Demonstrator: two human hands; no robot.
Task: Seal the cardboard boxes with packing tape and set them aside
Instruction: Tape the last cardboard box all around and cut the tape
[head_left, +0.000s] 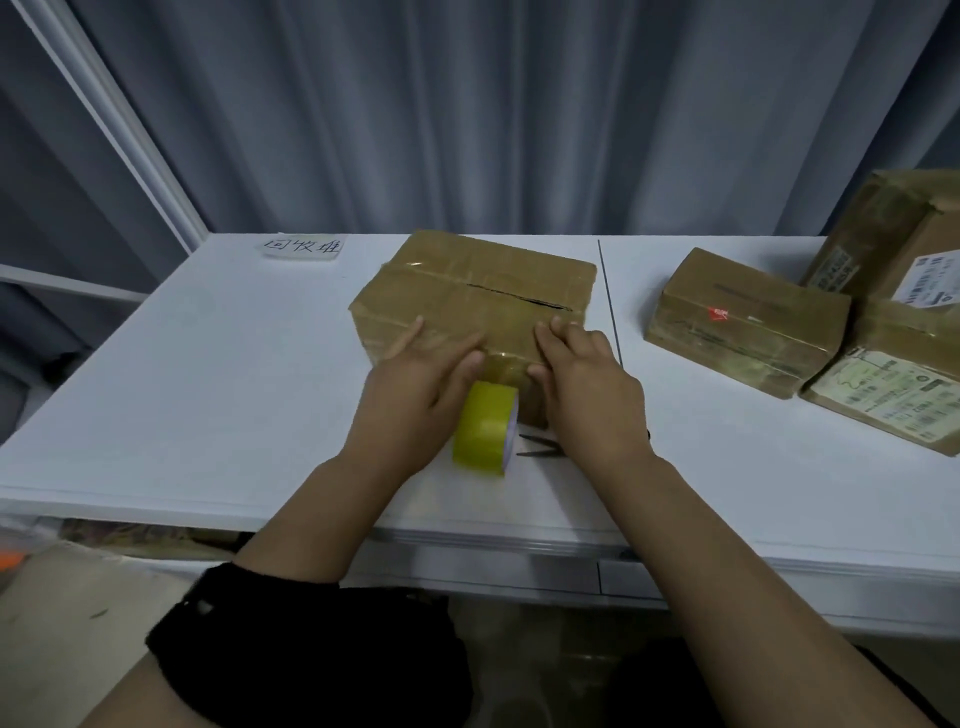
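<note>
Pressing box (483, 296) top with flat, ungripping fingers (410, 336) of left hand (415, 384) and right hand (584, 387); judged stiff, light, tape-slick: lift by opposite sides.

Centre box (478, 291): brown cardboard, glossy tan bands. Tape roll (485, 426): yellow-green. Counter (208, 364): white. Curtain (467, 104): grey-blue, vertical pleats. Note (303, 246): white, black handwritten characters. Smaller box (748, 317): brown, red sticker (720, 312). Label (883, 400): possibly pale green, dark print. Sleeve (291, 649): black.
</note>
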